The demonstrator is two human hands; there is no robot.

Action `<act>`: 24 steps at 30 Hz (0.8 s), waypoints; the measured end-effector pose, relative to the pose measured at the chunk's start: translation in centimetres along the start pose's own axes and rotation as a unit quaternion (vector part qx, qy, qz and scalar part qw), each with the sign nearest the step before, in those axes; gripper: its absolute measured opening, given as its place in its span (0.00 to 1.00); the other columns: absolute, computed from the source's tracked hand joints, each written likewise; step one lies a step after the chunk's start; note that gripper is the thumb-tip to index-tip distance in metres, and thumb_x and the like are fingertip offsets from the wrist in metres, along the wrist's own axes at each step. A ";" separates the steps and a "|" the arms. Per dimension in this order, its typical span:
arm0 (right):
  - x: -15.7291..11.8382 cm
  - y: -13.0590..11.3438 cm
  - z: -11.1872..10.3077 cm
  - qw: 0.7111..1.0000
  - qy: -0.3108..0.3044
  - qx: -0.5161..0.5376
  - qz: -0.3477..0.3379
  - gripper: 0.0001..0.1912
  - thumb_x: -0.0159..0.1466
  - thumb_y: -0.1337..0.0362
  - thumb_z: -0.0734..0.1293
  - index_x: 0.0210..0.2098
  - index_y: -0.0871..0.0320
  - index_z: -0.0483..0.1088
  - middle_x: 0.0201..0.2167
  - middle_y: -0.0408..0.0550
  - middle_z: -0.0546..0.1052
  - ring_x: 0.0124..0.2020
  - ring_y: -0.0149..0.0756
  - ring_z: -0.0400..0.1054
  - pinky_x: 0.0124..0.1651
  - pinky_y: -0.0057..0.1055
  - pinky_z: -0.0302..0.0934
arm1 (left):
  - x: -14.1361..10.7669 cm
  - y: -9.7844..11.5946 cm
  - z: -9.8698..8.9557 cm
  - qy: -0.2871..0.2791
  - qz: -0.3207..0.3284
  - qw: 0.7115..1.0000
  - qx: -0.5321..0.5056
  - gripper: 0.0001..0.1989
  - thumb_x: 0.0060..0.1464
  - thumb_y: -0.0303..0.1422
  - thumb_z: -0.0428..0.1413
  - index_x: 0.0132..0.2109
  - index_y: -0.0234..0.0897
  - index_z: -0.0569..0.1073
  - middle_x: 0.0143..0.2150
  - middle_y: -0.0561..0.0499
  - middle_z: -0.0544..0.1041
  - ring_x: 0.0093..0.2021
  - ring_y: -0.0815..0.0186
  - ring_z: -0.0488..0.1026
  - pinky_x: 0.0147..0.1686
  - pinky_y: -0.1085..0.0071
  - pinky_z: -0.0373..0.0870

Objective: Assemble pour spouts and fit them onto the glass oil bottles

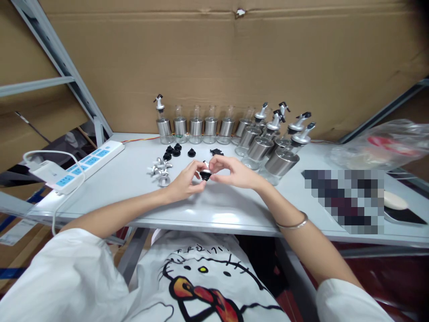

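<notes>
Near the front edge of a pale table (117, 192), both bare forearms reach inward, a bangle (295, 223) on the right one. The left hand (186, 181) and right hand (231, 172) meet at the middle, fingertips pinching one pourer (205, 174), black ribbed stopper downward, partly hidden by the fingers. Beyond them, glass bottles in steel sleeves (211, 125) line the back; whether they hold liquid I can't tell. The leftmost bottle (164, 127) wears a pourer, as do several bottles at the right (279, 162), which block some behind. Loose black stoppers (176, 152) and silvery spouts (164, 170) lie left of the hands. Farther out sit a power strip (90, 163) and, opposite, a clear plastic bag (382, 143).
</notes>
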State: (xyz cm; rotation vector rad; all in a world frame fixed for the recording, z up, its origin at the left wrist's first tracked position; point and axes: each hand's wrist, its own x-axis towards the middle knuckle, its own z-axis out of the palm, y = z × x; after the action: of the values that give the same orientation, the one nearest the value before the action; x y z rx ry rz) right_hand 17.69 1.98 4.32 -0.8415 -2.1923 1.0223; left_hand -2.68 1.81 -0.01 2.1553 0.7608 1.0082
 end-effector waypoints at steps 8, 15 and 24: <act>0.1 0.1 -0.6 1.000 0.015 -0.017 0.016 0.07 0.58 0.63 0.65 0.34 0.57 0.64 0.33 0.47 0.76 0.34 0.35 0.71 0.42 0.36 0.65 | -0.2 -0.1 0.0 -0.022 -0.014 0.999 0.027 0.15 0.50 0.32 0.56 0.45 0.40 0.63 0.43 0.50 0.65 0.37 0.68 0.66 0.30 0.74 0.67; 0.1 3.7 -3.2 0.956 0.164 -0.231 0.079 0.14 0.58 0.74 0.58 0.44 0.59 0.63 0.46 0.57 0.75 0.51 0.46 0.68 0.52 0.46 0.61 | -0.2 -0.2 0.0 -0.016 0.007 0.999 0.050 0.15 0.47 0.29 0.56 0.43 0.39 0.63 0.41 0.51 0.65 0.39 0.67 0.64 0.35 0.71 0.66; 0.7 7.5 -2.6 0.930 0.058 -0.327 0.158 0.20 0.66 0.67 0.57 0.57 0.65 0.59 0.58 0.64 0.68 0.58 0.45 0.64 0.59 0.41 0.57 | -0.1 -0.2 0.0 -0.001 0.067 0.995 0.079 0.13 0.48 0.27 0.55 0.41 0.38 0.62 0.38 0.52 0.64 0.36 0.69 0.62 0.37 0.71 0.66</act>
State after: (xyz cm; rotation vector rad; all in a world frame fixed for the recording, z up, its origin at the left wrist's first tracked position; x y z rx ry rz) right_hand 21.35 7.47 -0.13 -1.5457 -2.3591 0.3284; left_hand -2.79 1.81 -0.20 2.3695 0.7241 1.0436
